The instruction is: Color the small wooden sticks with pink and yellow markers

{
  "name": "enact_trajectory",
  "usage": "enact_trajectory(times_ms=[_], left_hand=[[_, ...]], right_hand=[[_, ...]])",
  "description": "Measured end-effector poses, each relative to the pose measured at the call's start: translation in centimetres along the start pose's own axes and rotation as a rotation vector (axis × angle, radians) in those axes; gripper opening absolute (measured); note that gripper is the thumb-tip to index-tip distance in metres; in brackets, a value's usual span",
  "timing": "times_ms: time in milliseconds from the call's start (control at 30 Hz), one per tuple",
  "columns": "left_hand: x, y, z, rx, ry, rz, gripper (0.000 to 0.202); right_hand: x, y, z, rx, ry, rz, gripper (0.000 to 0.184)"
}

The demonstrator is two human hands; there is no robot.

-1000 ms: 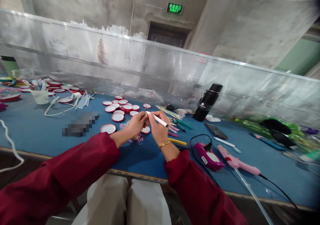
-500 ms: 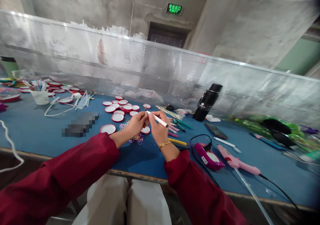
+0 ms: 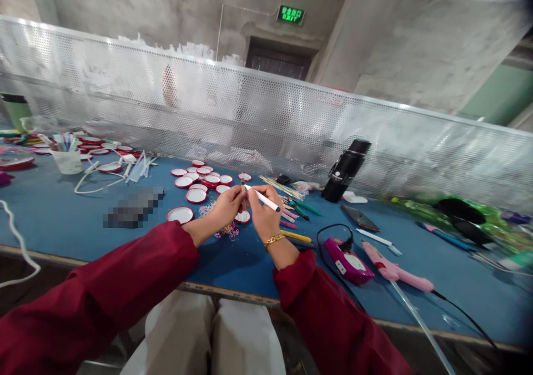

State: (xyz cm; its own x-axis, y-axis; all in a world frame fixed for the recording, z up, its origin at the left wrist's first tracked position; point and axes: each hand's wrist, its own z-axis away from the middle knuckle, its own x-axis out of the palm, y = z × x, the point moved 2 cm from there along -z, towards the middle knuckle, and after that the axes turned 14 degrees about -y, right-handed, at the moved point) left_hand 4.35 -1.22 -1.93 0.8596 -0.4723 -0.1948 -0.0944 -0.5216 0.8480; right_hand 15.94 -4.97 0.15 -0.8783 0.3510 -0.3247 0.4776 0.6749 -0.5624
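Mesh screen [image 3: 291, 120] backs a blue worktable [image 3: 62, 208] strewn with a black flask [image 3: 345, 170], a pink glue gun [image 3: 391, 268] and red-rimmed lids [image 3: 195, 195]. Above the table's middle, the left hand [image 3: 227, 206] pinches a small dark stick [image 3: 242, 182] upright. The right hand [image 3: 262, 215], fingers closed, grips a white pen [image 3: 264, 199], its tip just beside the stick.
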Motion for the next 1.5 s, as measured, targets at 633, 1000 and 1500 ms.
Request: enact_trajectory(times_ms=[633, 1000, 1500], left_hand=[[-0.1, -0.2, -0.11, -0.002, -0.006, 0.006, 0.029], [-0.07, -0.18, -0.03, -0.018, 0.011, -0.031, 0.03], [-0.2, -0.48, -0.18, 0.008, 0.002, -0.02, 0.029]], right_hand=[[0.05, 0.11, 0.02, 0.016, -0.002, -0.015, 0.015], [0.3, 0.38, 0.18, 0.034, -0.032, -0.011, 0.016], [0.07, 0.42, 0.04, 0.016, 0.007, 0.023, 0.016]])
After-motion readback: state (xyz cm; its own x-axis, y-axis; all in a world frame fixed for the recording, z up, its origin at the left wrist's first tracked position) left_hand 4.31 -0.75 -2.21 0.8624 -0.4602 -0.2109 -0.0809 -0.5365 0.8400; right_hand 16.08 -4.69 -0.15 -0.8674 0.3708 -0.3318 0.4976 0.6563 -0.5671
